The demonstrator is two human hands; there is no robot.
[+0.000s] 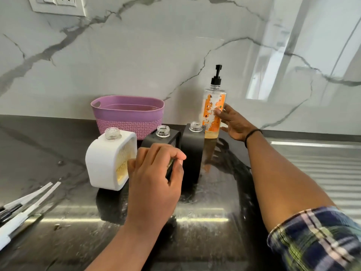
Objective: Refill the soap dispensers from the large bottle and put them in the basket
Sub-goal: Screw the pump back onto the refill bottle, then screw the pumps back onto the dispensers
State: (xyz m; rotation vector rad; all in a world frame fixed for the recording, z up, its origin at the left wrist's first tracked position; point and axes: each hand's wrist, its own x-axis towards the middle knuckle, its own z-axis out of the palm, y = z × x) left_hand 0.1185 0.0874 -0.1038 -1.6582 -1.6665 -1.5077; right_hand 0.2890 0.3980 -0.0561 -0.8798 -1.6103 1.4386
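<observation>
Three uncapped square dispensers stand in a row on the dark counter: a white dispenser (105, 163), a middle black dispenser (162, 137) and a right black dispenser (192, 151). My left hand (156, 177) grips the front of the middle black one. The large clear bottle (214, 106) with an orange label and black pump stands upright behind the right dispenser, with a little amber soap at its bottom. My right hand (234, 124) is wrapped around its right side. A purple basket (127, 116) sits against the wall behind the dispensers, with nothing visible inside.
Removed pump heads with white tubes (25, 204) lie at the counter's left front. A ribbed steel drainboard (320, 169) lies to the right. A marble wall backs the counter, with a socket plate (58, 4) at top left.
</observation>
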